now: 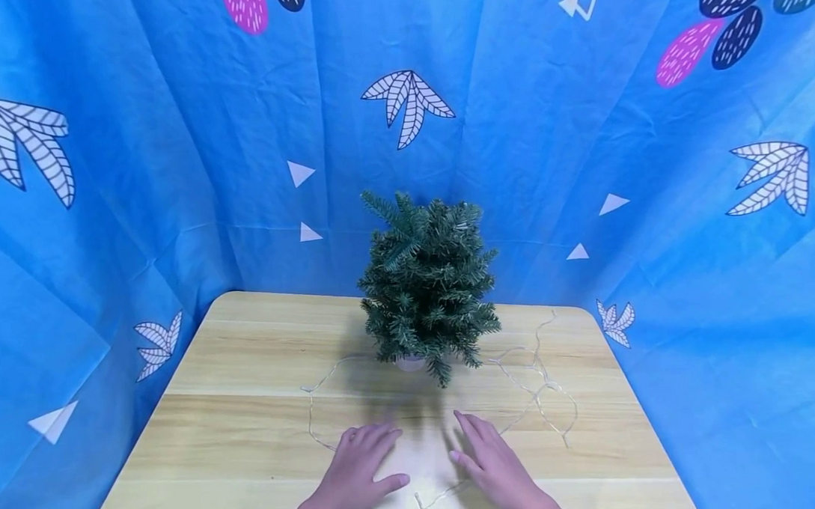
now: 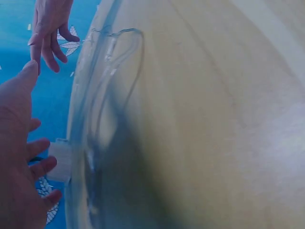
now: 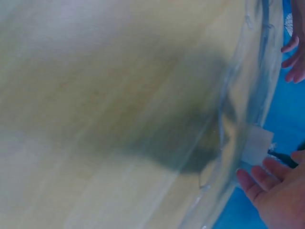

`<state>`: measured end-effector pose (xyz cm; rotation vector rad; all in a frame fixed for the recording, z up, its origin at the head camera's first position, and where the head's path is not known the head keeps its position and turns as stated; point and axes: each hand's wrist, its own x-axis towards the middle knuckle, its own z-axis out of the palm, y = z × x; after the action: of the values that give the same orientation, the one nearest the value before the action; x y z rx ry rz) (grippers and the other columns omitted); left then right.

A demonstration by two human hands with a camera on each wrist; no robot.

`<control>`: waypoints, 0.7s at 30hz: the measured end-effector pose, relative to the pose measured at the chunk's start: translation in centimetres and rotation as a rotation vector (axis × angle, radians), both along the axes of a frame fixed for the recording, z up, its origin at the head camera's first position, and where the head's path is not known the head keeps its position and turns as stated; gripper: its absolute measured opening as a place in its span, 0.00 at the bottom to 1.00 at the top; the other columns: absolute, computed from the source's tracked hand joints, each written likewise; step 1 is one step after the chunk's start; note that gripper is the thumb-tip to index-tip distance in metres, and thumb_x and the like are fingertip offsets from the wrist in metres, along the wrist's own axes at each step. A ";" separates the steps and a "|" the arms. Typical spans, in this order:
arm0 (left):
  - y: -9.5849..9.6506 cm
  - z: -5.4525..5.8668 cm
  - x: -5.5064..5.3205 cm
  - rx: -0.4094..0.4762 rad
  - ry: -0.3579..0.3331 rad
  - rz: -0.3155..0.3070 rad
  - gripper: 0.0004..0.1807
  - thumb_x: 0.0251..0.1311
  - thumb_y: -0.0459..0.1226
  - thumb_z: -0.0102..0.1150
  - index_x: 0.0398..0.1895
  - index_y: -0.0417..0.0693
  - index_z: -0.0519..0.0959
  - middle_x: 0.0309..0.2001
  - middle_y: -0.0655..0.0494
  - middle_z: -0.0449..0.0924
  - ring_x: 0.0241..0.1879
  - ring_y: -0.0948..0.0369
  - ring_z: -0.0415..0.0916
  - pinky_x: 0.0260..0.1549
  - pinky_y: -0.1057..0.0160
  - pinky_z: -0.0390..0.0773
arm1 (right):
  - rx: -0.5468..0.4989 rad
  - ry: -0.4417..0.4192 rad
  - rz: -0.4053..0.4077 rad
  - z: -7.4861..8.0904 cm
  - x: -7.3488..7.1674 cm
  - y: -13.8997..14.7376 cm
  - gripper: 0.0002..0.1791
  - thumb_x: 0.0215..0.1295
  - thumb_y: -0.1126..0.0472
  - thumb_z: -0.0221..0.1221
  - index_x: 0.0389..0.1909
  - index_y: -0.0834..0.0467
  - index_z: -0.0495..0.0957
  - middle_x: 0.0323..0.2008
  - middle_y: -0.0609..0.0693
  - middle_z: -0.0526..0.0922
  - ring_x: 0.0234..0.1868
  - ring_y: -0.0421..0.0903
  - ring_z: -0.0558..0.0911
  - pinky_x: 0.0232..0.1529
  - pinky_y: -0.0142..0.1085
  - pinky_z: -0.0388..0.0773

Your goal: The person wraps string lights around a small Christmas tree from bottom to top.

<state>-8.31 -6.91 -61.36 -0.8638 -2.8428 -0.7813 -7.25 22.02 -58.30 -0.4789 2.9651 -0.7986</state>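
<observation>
A small green artificial Christmas tree (image 1: 429, 284) stands upright toward the back of the table on a pale base (image 1: 410, 364). A thin clear light string (image 1: 547, 387) lies loosely around it in loops. My left hand (image 1: 357, 466) hovers over the front of the table, fingers spread and holding nothing. Across from it, my right hand (image 1: 492, 461) is likewise relaxed, thumb apart from the fingers, with part of the light string below it. In the right wrist view, the fingers of the right hand (image 3: 281, 195) overlap the white block-like base (image 3: 257, 145).
The pale wooden table (image 1: 249, 350) has rounded back corners. Blue patterned cloth (image 1: 262, 140) hangs behind it and along both sides. One strand of the light string (image 1: 312, 408) runs along the left of the tree, and another piece lies near the front edge.
</observation>
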 end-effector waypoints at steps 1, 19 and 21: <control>0.0 -0.2 0.0 0.004 0.009 -0.010 0.38 0.64 0.63 0.57 0.71 0.54 0.71 0.70 0.55 0.71 0.68 0.52 0.68 0.65 0.38 0.61 | 0.007 0.000 0.011 -0.2 0.1 0.0 0.38 0.74 0.40 0.52 0.78 0.53 0.57 0.71 0.58 0.68 0.71 0.58 0.68 0.66 0.59 0.69; 0.9 -2.6 0.6 0.049 0.080 -0.151 0.25 0.61 0.65 0.58 0.53 0.64 0.82 0.54 0.70 0.81 0.55 0.64 0.73 0.55 0.46 0.66 | 0.059 0.154 0.287 -2.5 0.6 0.9 0.21 0.62 0.41 0.64 0.47 0.50 0.84 0.45 0.40 0.82 0.46 0.37 0.77 0.47 0.36 0.80; 1.0 -2.6 0.7 0.050 0.084 -0.157 0.24 0.62 0.64 0.57 0.53 0.64 0.82 0.53 0.70 0.81 0.54 0.64 0.73 0.54 0.46 0.66 | 0.041 0.182 0.323 -2.9 0.6 1.0 0.17 0.60 0.43 0.66 0.43 0.50 0.84 0.41 0.39 0.82 0.43 0.35 0.76 0.45 0.33 0.80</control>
<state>-7.58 -5.91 -64.01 -1.0959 -2.6964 -0.8085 -6.65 22.99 -61.16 -1.0457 2.9360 -0.6917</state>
